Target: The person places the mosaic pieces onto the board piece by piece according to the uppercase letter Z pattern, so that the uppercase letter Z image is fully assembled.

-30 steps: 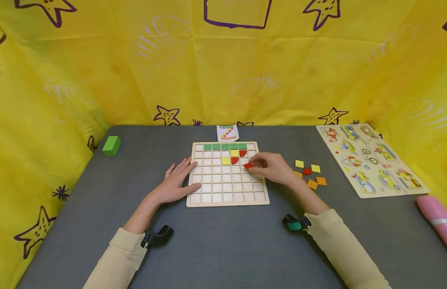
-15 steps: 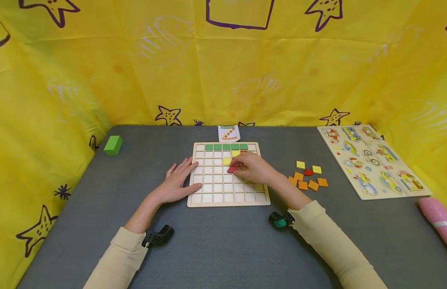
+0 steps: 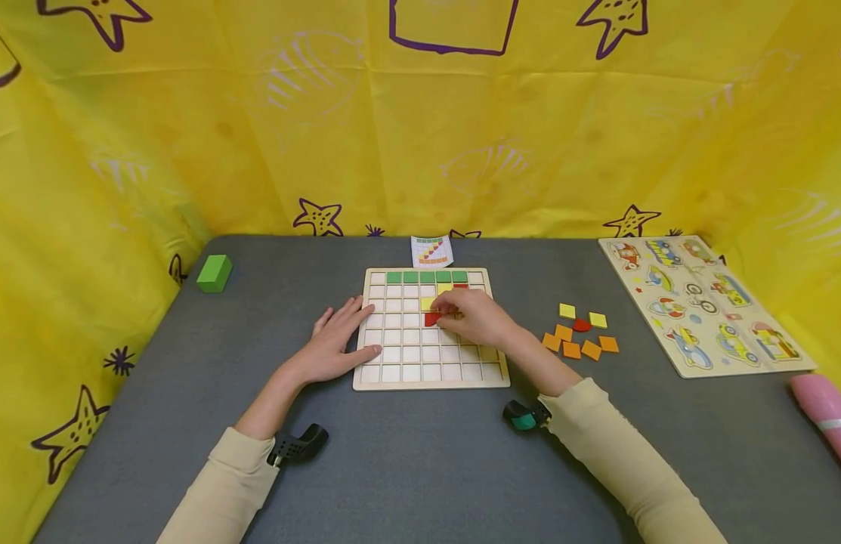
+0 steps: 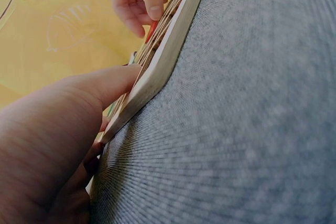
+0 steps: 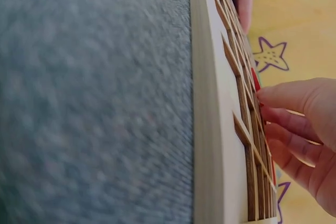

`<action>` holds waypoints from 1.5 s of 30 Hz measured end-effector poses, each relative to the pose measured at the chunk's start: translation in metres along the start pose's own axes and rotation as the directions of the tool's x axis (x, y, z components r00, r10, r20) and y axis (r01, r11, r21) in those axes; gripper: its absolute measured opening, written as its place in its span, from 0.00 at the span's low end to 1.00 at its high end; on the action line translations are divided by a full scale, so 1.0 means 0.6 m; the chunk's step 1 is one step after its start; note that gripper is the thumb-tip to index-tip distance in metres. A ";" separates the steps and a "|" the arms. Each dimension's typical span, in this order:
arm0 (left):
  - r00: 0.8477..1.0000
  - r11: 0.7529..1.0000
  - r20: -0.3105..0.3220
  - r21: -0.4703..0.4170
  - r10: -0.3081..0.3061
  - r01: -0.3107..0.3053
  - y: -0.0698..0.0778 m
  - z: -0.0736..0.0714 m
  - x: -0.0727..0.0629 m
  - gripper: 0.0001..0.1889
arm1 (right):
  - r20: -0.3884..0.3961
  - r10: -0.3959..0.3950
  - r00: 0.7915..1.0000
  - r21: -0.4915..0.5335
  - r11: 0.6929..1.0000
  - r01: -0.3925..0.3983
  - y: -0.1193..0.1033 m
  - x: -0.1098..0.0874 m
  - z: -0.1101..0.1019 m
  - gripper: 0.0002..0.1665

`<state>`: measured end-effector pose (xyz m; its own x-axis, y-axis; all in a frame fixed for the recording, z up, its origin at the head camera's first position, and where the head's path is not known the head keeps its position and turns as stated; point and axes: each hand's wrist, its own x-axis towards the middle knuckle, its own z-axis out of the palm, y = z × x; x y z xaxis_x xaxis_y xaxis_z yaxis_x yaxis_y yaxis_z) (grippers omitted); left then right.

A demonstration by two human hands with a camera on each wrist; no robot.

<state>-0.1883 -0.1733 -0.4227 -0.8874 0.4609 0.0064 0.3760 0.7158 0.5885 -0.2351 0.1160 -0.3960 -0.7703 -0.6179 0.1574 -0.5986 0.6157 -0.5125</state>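
Note:
A wooden grid board lies on the grey table, with a row of green square tiles along its far side. My left hand rests at the board's left edge, fingers spread and thumb on the rim. Over the middle of the grid, my right hand pinches a red quarter-circle tile just below a yellow square tile. In the right wrist view the thumb meets the red tile's edge, right at the grid cells. The right fingers partly hide other red and yellow tiles.
Right of the board lie loose orange, yellow and red tiles. A small pattern card sits behind the board. A picture puzzle board and a pink roll are at the right, a green block at the far left.
My right hand has moved left across the board with the red quarter-circle tile, then lowered it into a cell below the yellow tile. My left hand has stayed at the board's edge.

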 end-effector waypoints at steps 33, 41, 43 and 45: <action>1.000 1.000 0.002 0.006 0.002 -0.002 -0.001 0.004 0.005 0.41 | -0.138 0.197 0.971 0.150 0.973 -0.177 0.044 -0.069 -0.033 0.06; 1.000 1.000 0.003 0.003 -0.007 0.007 -0.003 0.003 0.002 0.41 | -0.234 0.266 0.935 0.038 0.964 -0.264 0.104 -0.137 -0.083 0.08; 1.000 1.000 0.004 0.004 -0.008 0.008 -0.003 0.002 0.001 0.42 | -0.235 0.296 0.926 0.004 0.953 -0.303 0.117 -0.153 -0.099 0.11; 1.000 1.000 0.005 0.005 -0.007 0.007 -0.002 0.002 0.001 0.42 | -0.215 0.331 0.919 -0.019 0.939 -0.343 0.128 -0.169 -0.114 0.14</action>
<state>-0.1893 -0.1733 -0.4246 -0.8886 0.4587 -0.0021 0.3711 0.7216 0.5845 -0.2181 0.2591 -0.3933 -0.9531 -0.2590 0.1568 -0.3026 0.7995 -0.5188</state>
